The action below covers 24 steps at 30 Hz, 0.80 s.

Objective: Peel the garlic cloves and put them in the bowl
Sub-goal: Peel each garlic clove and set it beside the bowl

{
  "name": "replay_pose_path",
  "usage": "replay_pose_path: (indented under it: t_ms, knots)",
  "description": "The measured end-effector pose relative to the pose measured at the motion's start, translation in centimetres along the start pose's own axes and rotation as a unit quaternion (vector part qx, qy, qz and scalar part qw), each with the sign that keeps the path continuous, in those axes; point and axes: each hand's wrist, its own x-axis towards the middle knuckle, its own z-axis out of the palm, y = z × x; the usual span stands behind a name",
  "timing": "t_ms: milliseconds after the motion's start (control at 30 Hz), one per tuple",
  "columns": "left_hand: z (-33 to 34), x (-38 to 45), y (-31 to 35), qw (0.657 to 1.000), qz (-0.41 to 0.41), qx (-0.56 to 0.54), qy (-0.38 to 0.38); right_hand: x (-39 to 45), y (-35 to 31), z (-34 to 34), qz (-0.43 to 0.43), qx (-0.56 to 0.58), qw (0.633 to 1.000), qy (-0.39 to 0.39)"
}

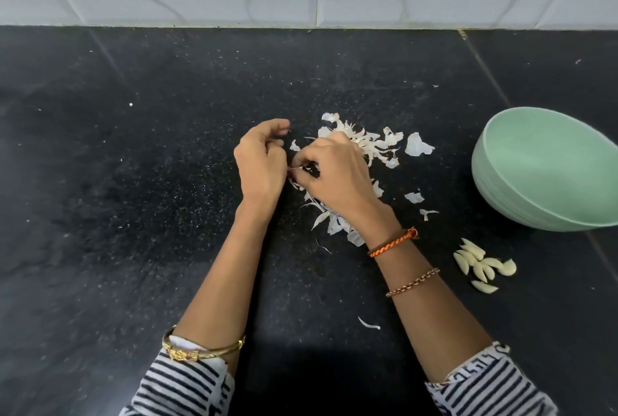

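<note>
Both hands meet over the middle of the black bench (pixel 150 164). The left hand (pixel 261 164) has its fingers curled inward, and the right hand (pixel 334 174) pinches with thumb and forefinger at the same spot; between them only a sliver of pale skin shows, so the garlic clove they work on is mostly hidden. Whether the left hand grips the clove or only steadies it cannot be told. Loose papery peels (pixel 368 144) lie scattered under and beyond the right hand, toward the bench's back edge. The peeled cloves (pixel 481 265) lie in a small heap on the bench well to the right of the right forearm, near the bench's right edge. Just behind them stands the pale green bowl (pixel 501 181), partly cut off by the frame; the part of its inside that shows holds nothing
</note>
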Motion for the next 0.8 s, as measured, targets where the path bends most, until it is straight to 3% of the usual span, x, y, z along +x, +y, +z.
replay_pose_path:
  t_ms: [300, 367, 467, 667, 800]
  knots:
    - [0.5, 0.0, 0.0, 1.0, 0.024, -0.005, 0.014, -0.5, 0.3, 0.1, -0.006, -0.058, 0.998, 0.011]
    - [0.6, -0.1, 0.2, 0.999, 0.045, -0.014, 0.023, -0.5, 0.6, 0.2, 0.013, 0.045, 0.996, 0.08]
    - [0.7, -0.2, 0.3, 0.998, 0.055, -0.03, 0.017, -0.5, 1.0, -0.3, 0.069, 0.197, 0.959, 0.191]
    - [1.0, -0.9, 0.9, 0.99, 0.103, -0.036, -0.085, -0.8, 1.5, -1.6, 0.179, 0.467, 0.844, 0.193]
    - [1.4, -1.2, 0.9, 0.98, 0.153, -0.03, -0.124, -0.8, 1.6, -1.9, 0.185, 0.498, 0.822, 0.206]
